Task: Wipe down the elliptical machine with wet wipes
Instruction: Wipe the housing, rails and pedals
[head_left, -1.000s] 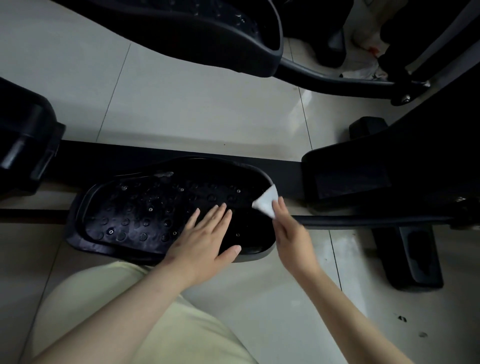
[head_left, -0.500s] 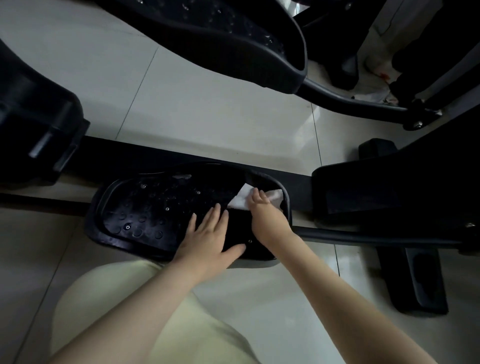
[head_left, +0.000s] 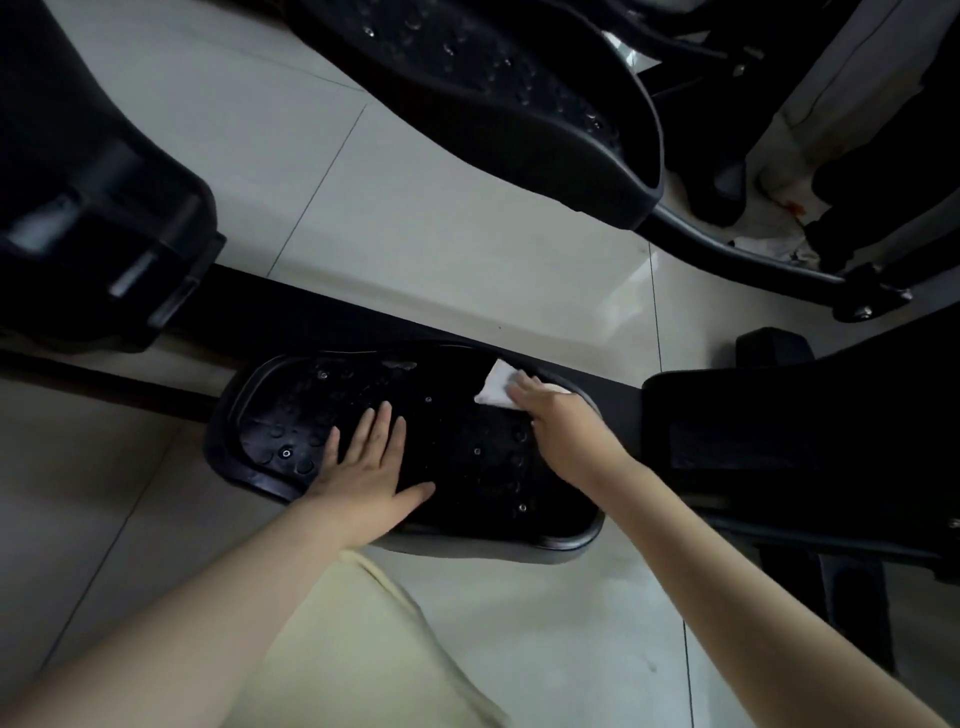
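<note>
A black studded foot pedal (head_left: 311, 405) of the elliptical machine lies low over the tiled floor in the middle of the head view. My left hand (head_left: 366, 475) rests flat on the pedal's near side, fingers straight and spread. My right hand (head_left: 563, 423) presses a white wet wipe (head_left: 496, 387) against the pedal's far right inner rim. The fingers lie over the wipe, and part of the wipe is hidden under the hand.
A second black pedal (head_left: 519, 104) hangs higher at the top. The machine's black rail (head_left: 322, 317) runs behind the near pedal, with dark housings at left (head_left: 93, 223) and right (head_left: 805, 415). My knee in pale yellow cloth (head_left: 374, 649) is at the bottom.
My right hand went from holding the wipe at the pedal's right edge to pressing it inside the pedal, then slid it toward the far right rim. My left hand stayed flat on the pedal.
</note>
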